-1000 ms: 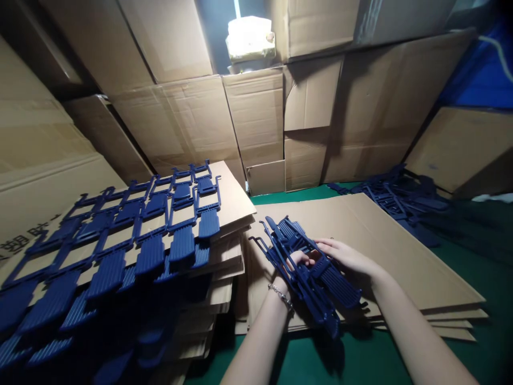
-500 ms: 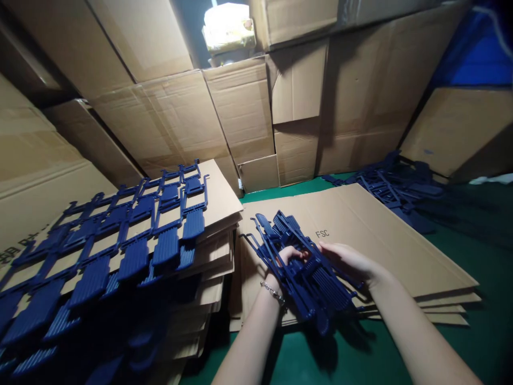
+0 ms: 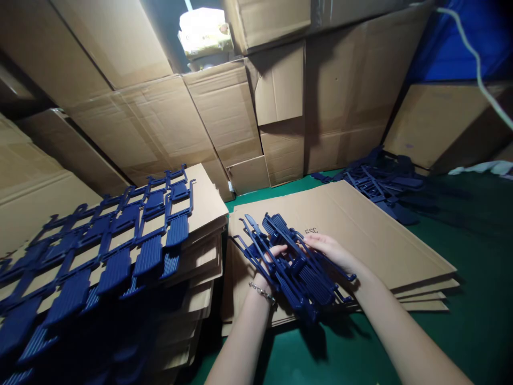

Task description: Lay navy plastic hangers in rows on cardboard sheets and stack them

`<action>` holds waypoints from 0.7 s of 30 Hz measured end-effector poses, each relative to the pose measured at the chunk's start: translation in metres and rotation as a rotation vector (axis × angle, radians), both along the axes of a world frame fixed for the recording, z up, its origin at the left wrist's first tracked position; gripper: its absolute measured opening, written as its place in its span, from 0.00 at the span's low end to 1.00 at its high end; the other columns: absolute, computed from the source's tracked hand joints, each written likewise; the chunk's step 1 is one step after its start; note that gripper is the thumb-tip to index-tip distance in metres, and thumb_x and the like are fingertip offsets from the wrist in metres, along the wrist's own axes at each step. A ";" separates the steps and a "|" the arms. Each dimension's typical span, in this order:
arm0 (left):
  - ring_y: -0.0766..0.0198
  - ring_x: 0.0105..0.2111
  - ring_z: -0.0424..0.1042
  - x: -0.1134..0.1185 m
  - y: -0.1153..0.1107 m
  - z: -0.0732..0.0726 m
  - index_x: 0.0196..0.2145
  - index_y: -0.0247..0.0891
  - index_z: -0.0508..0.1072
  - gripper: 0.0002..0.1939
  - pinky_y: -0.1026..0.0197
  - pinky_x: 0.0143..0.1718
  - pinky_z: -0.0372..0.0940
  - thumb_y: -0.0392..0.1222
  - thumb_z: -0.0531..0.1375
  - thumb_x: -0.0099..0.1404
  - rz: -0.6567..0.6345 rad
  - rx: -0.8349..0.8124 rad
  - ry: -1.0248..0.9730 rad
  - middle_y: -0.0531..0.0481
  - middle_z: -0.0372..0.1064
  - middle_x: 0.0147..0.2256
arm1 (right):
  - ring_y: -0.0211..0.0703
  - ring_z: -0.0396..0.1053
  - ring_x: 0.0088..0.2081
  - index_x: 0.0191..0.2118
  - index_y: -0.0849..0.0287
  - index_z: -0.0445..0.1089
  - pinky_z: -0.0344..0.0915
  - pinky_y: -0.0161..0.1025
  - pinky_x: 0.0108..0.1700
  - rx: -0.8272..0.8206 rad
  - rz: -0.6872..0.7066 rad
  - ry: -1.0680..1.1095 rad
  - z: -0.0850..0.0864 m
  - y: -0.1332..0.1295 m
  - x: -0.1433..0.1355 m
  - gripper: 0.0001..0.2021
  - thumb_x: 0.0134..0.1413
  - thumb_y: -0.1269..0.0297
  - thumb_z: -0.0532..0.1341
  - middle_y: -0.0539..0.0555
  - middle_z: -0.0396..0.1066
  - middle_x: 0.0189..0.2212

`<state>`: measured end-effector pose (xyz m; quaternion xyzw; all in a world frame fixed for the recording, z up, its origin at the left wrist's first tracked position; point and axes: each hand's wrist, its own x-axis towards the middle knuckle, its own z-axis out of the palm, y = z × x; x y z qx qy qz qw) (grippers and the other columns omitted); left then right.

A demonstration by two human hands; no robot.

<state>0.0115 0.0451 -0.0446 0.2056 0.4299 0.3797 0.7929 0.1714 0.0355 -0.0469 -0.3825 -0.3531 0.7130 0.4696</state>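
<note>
Plainly dark-blue bundle (image 3: 297,267); ribbed panels (image 3: 316,282), thin bent rods (image 3: 256,241); held between both hands (image 3: 331,251).

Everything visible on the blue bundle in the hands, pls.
Bundle: several dark-blue pieces, apparently moulded plastic, loosely overlapped. Thin rods with hooked ends, plus flat ribbed panels. Slants from far left to near right above the cardboard stack, near end past its edge. Left hand grips among the rods; right hand's fingers are at its right side. Piece count unclear; no breakage visible.
</note>
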 end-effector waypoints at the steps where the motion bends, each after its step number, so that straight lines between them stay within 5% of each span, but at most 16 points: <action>1: 0.69 0.20 0.65 0.000 -0.001 0.001 0.27 0.29 0.71 0.06 0.66 0.27 0.62 0.37 0.58 0.54 0.007 -0.002 -0.006 0.50 0.67 0.21 | 0.33 0.63 0.23 0.30 0.64 0.67 0.60 0.31 0.27 0.002 -0.009 0.028 0.002 -0.001 -0.001 0.17 0.37 0.55 0.66 0.50 0.67 0.22; 11: 0.70 0.19 0.63 0.004 -0.001 0.008 0.24 0.29 0.68 0.10 0.68 0.24 0.59 0.36 0.52 0.59 -0.028 0.012 -0.110 0.48 0.65 0.22 | 0.42 0.69 0.32 0.39 0.62 0.67 0.67 0.35 0.30 -0.079 -0.089 0.155 0.010 -0.005 0.005 0.13 0.46 0.63 0.60 0.57 0.70 0.34; 16: 0.72 0.15 0.57 -0.002 -0.002 -0.003 0.19 0.30 0.64 0.13 0.69 0.17 0.52 0.39 0.53 0.57 -0.204 0.028 -0.127 0.51 0.58 0.16 | 0.38 0.70 0.32 0.27 0.61 0.63 0.70 0.34 0.32 -0.142 -0.475 0.281 0.013 0.004 0.023 0.03 0.48 0.68 0.57 0.52 0.69 0.35; 21: 0.74 0.12 0.52 -0.010 -0.003 -0.004 0.18 0.32 0.61 0.14 0.69 0.14 0.45 0.43 0.56 0.55 -0.268 -0.008 -0.112 0.55 0.54 0.13 | 0.37 0.70 0.32 0.30 0.60 0.63 0.69 0.32 0.28 -0.048 -0.747 0.147 0.017 0.006 0.040 0.04 0.49 0.66 0.56 0.51 0.68 0.39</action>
